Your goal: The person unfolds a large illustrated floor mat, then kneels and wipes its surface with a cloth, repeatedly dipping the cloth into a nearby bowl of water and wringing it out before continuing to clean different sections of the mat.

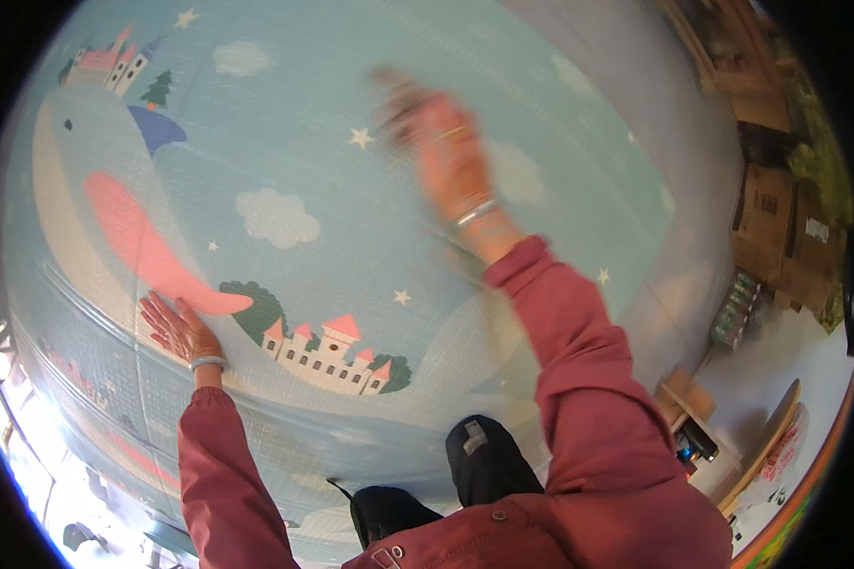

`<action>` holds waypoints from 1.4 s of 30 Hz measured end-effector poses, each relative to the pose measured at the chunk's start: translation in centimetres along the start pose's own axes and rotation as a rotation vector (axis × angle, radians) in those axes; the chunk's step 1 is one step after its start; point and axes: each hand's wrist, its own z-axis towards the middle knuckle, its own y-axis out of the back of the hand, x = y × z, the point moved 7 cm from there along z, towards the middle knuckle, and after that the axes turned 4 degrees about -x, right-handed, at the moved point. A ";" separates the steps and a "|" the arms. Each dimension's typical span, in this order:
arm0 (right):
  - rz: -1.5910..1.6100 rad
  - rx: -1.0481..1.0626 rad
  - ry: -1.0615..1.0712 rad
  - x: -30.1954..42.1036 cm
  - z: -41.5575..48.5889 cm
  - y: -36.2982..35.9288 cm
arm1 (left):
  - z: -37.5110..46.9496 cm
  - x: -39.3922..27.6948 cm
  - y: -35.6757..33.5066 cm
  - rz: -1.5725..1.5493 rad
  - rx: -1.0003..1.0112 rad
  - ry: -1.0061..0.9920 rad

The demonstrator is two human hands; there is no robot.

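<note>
A pale blue-green play mat (370, 256) spreads out before me, printed with a whale, castles, clouds and stars. My left hand (179, 328) rests flat on it, fingers spread, by the tip of the whale's pink fin (139, 235). Over the mat's middle, near a printed star (361, 138), my right hand (452, 153) is smeared by motion. Something dark and brownish shows at its fingertips, too blurred to tell whether it is a held thing or the fingers. Both wrists wear a silvery bangle. My black-trousered knees (487, 455) are bent at the mat's near side.
Grey floor (683, 171) borders the mat on the right. Beyond stand cardboard boxes (760, 213), a wrapped green pack (735, 311) and a round-edged wooden board (765, 444). A ridge (92, 313) crosses the mat at left, with more printed mat past it. Glare fills the lower left.
</note>
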 end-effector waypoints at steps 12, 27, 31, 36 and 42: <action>-0.187 0.075 -0.347 2.5 -19.5 8.1 | 0.8 2.5 -1.5 0.080 -0.010 0.002; -0.476 0.071 -0.759 -23.8 -29.4 26.3 | -0.7 -0.5 -6.7 -0.056 0.076 -0.292; -0.367 0.342 -0.335 -4.2 -34.9 20.0 | -22.8 -27.0 -1.3 -0.243 0.382 -0.632; -0.079 0.371 0.040 -0.3 -29.2 19.9 | -23.7 -28.6 2.2 -0.081 0.243 -0.645; -0.423 0.059 -0.451 -35.2 -17.7 25.0 | -25.2 -30.7 1.3 -0.115 0.266 -0.663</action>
